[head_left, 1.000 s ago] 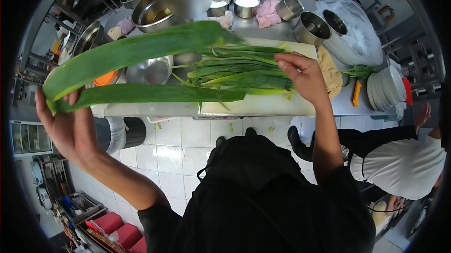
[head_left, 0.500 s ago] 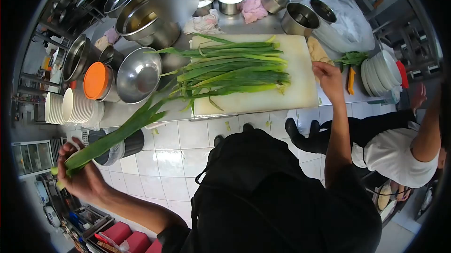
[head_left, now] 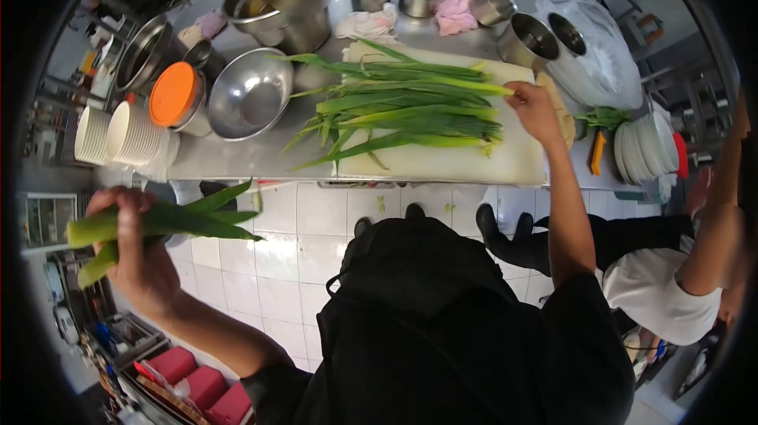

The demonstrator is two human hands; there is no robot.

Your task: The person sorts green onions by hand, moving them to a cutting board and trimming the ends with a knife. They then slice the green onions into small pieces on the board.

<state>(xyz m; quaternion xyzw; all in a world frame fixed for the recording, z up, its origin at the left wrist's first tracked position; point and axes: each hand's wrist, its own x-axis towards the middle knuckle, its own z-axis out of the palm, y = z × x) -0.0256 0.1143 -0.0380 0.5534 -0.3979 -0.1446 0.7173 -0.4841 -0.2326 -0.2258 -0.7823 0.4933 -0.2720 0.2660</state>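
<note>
My left hand (head_left: 150, 267) is closed around a few leek greens (head_left: 197, 221), held off the table at the left, over the floor. Their pale cut ends stick out past my fist, and the green tips point right. On the white cutting board (head_left: 466, 163) lies a pile of long leek greens (head_left: 403, 116), roughly side by side. At the board's upper right, my right hand (head_left: 538, 116) pinches the pale end of one leek leaf (head_left: 485, 88), which juts beyond the others.
A steel bowl (head_left: 251, 95) and an orange-lidded container (head_left: 175, 95) stand left of the board. Stacked white bowls (head_left: 133, 134) sit at the table's left end. Right are an orange-handled tool (head_left: 598, 153) and stacked plates (head_left: 643, 149). A co-worker (head_left: 655, 291) is close on the right.
My left hand has drawn its leek greens away from the pile, their tips now clear of the table. My right hand has moved left from the board's edge and taken a leaf end.
</note>
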